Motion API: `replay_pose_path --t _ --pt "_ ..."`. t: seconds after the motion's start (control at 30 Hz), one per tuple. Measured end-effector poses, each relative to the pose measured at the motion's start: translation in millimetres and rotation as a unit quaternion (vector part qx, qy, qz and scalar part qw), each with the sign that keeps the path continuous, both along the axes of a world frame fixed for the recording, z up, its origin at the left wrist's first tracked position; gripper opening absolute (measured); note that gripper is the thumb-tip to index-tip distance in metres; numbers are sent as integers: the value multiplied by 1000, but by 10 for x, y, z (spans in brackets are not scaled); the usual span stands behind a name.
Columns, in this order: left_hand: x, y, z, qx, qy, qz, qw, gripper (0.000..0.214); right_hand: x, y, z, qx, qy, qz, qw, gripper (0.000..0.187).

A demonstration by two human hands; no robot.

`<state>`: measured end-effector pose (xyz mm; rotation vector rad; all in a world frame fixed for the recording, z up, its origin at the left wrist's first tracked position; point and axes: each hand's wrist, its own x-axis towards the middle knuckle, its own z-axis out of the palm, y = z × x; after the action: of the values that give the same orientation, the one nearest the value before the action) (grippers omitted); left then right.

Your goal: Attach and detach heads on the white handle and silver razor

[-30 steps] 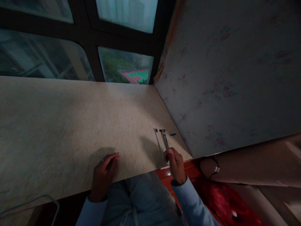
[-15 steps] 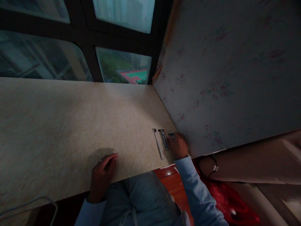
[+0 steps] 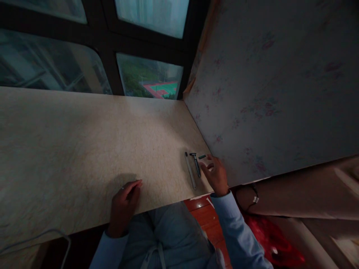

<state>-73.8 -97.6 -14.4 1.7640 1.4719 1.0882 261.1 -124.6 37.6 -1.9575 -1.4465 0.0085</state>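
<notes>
Over the right end of the table, my right hand has its thumb and fingers apart, with nothing seen between them. Just beyond its fingertips is a small dark green bar-shaped piece, too small to name. A razor with a dark handle lies left of this hand, head toward the window. Beside the razor is a pale toothbrush with a dark-bristled head, roughly parallel to it. My left hand rests at the table's front edge, fingers curled and tips together, with nothing visible in it. A ring shows on one finger.
The marbled table runs left under a dark-framed window. A flowered wall borders it on the right. A pale cable crosses the near left corner. A red bag-like thing lies on the lower right.
My right hand has drawn back slightly and its thumb and fingers have parted. The small green piece now shows more fully and is turned a little. My left hand stays about where it was.
</notes>
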Motion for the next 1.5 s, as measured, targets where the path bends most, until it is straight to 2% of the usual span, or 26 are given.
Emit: replay_pose_path --t 0.17,0.3,0.47,0.6,0.8,0.87,1.03,1.17,1.33,1.4,1.5 --pt "8 6 -20 7 -8 -5 1000 30 -234 5 132 6 22 56 998 42" --pt "16 -1 -20 15 -19 -7 1000 28 -428 24 147 -10 38 136 990 40" --pt "31 -24 21 16 -40 -16 999 26 -710 45 146 -38 40 230 972 38" --pt "29 -56 49 9 -72 -36 997 25 -946 90 161 -65 43 313 947 40" --pt "-48 -125 76 41 -120 -99 987 61 -1249 211 168 -112 36 424 898 41" --pt "-89 -157 62 36 -125 -105 986 63 -1322 245 162 -122 33 449 884 42" --pt "-232 -267 43 9 -124 -54 991 53 -1471 281 150 -116 22 521 845 46" --pt "-372 -356 131 0 -102 -38 994 50 -1600 277 129 -99 28 560 822 49" --pt "-453 -407 233 60 -56 -5 997 43 -1700 257 97 -81 46 564 821 51" --pt "-458 -391 222 90 -37 29 995 42 -1684 238 109 -69 56 558 825 49" --pt "-475 -296 157 124 -10 113 986 41 -1595 188 140 -58 69 542 836 42"
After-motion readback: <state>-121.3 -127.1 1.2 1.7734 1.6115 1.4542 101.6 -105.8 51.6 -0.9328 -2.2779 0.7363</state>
